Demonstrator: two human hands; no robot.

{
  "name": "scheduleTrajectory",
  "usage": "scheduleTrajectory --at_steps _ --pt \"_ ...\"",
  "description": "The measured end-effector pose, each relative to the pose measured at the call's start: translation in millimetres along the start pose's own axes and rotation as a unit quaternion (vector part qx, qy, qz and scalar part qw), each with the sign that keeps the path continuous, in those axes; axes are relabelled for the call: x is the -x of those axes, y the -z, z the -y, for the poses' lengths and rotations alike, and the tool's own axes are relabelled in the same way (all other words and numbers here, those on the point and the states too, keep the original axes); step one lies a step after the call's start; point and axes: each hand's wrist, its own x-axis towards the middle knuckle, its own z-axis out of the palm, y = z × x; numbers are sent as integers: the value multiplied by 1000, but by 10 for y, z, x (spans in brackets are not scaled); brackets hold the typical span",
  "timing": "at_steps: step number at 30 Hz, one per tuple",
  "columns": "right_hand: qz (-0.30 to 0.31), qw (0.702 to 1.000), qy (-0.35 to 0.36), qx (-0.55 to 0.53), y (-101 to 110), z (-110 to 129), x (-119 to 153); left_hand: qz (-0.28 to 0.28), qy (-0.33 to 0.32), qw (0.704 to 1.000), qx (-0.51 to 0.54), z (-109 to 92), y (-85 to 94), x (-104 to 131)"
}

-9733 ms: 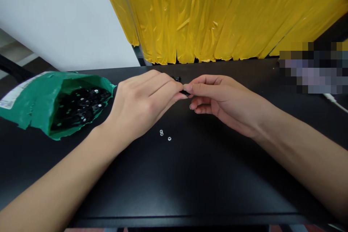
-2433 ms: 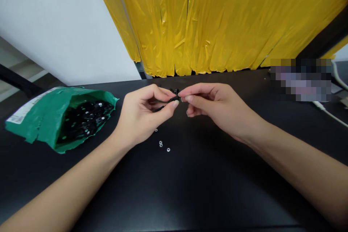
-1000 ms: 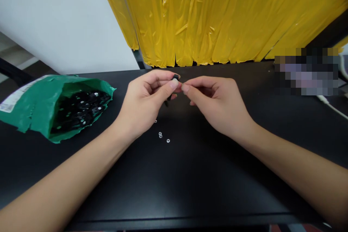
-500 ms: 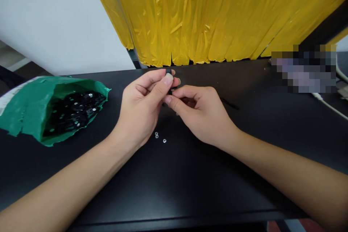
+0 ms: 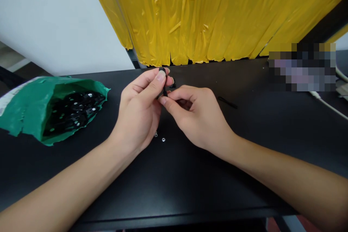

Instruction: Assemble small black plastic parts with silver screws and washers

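Observation:
My left hand pinches a small black piece between thumb and fingers, its top end poking out above the thumb. Just below, my right hand has thumb and forefinger closed on the lower, thin black end of what looks like the same piece; the fingers hide most of it. Behind the left fingertips another small black part shows, its kind unclear. Small silver rings lie on the table under the hands, one partly covered by my left hand. A thin black loop of cord rests beyond my right hand.
At the left, a torn green bag lies with its mouth toward me, full of black parts with shiny silver spots. Yellow plastic sheeting hangs behind the black table. A white cable runs at the right beside a blurred-out object.
Both hands have shifted slightly left with the black piece, which now leans a little. The dark part behind my left fingertips shows more clearly.

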Motion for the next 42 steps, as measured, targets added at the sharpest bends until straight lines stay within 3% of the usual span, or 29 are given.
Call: scheduleTrajectory --at_steps 13,19,24,26,29,33,37,42 --pt "11 1000 -1 22 3 -15 0 -9 -1 1000 -2 44 -18 24" --pt "-2 999 25 35 51 -50 -20 23 -81 994 -71 11 89 -31" --pt "-17 999 -17 -29 208 -149 -141 33 -147 984 -99 -4 229 -132" --pt "-36 997 -44 -60 290 -178 -200 53 -125 985 -103 1 271 -158" --pt "-45 985 -79 -146 395 -181 -264 94 -24 994 -57 -6 290 -162" --pt "1 949 -114 -293 450 -132 -276 133 104 984 58 -52 267 -126" --pt "41 940 -114 -320 416 -80 -244 158 130 973 105 -81 262 -94" --pt "20 937 -104 -332 360 -40 -234 175 141 967 119 -67 266 -72"
